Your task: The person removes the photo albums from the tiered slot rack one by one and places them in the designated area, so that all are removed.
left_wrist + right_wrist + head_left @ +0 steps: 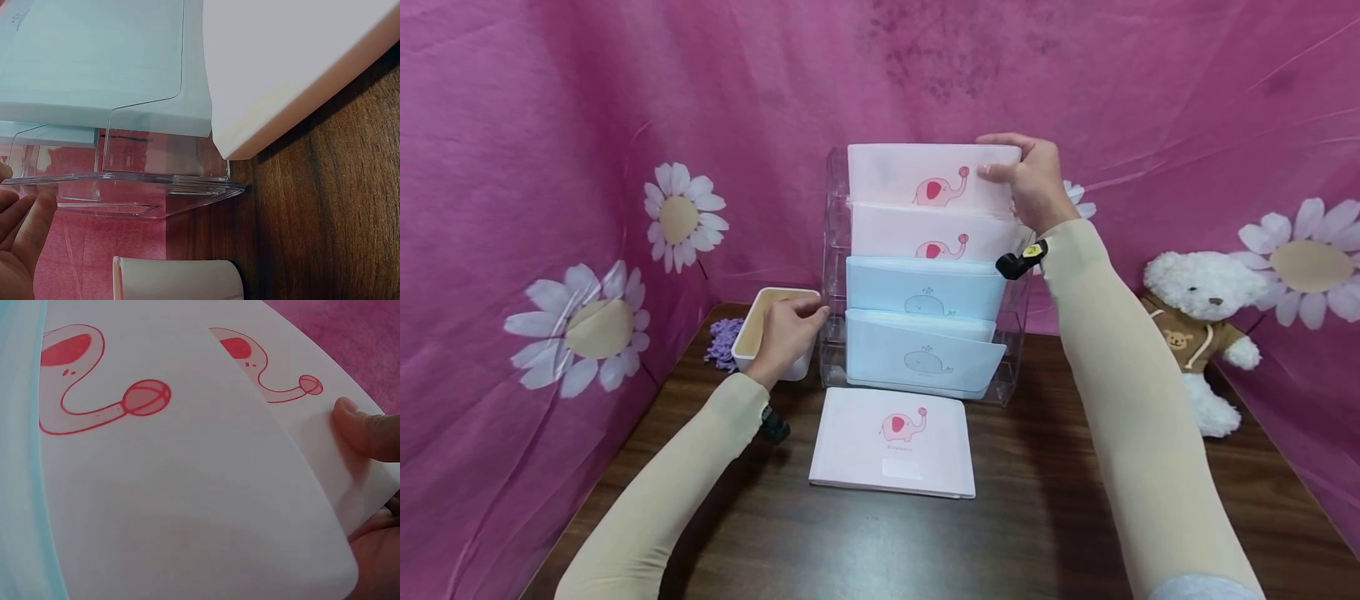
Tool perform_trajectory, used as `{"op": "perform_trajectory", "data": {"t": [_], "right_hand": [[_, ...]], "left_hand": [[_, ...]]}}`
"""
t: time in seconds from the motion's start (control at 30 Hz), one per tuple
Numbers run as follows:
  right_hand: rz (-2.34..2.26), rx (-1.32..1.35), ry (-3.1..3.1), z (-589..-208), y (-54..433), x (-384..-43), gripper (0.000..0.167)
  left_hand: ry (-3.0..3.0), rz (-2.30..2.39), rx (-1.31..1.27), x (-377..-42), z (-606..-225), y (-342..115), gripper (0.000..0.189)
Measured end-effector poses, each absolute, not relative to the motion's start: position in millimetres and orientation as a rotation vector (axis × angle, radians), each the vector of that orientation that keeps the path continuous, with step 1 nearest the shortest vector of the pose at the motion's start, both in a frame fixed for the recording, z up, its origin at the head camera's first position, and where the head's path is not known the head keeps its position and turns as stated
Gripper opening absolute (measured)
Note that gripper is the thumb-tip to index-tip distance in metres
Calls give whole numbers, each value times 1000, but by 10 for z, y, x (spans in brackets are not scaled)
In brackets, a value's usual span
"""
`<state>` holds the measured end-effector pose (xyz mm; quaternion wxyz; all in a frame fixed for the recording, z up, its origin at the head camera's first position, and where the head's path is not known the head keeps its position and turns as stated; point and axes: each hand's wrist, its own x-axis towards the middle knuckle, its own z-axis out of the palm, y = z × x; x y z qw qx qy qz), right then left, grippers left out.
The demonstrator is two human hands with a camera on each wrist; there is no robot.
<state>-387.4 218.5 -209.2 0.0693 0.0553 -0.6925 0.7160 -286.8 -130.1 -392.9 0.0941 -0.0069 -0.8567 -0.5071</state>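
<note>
A clear plastic file rack (829, 242) stands upright, holding folders in stepped tiers. My right hand (1026, 175) grips the top right corner of the rearmost pale pink elephant folder (887, 175), thumb (362, 431) on its front and fingers behind. Below it sit another pink elephant folder (887, 229) and blue whale folders (880, 287). My left hand (790, 333) is at the rack's left side, fingertips pinching its clear side edge (125, 177). Flat on the table before the rack lies one more pink elephant folder (857, 433).
Left of the rack, partly behind my left hand, is a white bin (745, 354), with a purple fuzzy bundle (724, 342) beside it. A white teddy bear (1206, 283) in a brown top sits at the right. Pink flowered cloth (760, 125) hangs around the wooden table (1022, 517).
</note>
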Motion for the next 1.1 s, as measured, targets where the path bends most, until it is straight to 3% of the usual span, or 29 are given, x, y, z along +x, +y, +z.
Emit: {"op": "perform_trajectory", "data": {"t": [1.1], "right_hand": [[2283,171,-1529,-1617,2312,-3682,44]], "left_hand": [[-2529,-1480,-69,-2879,-3928,-1315,37]]}}
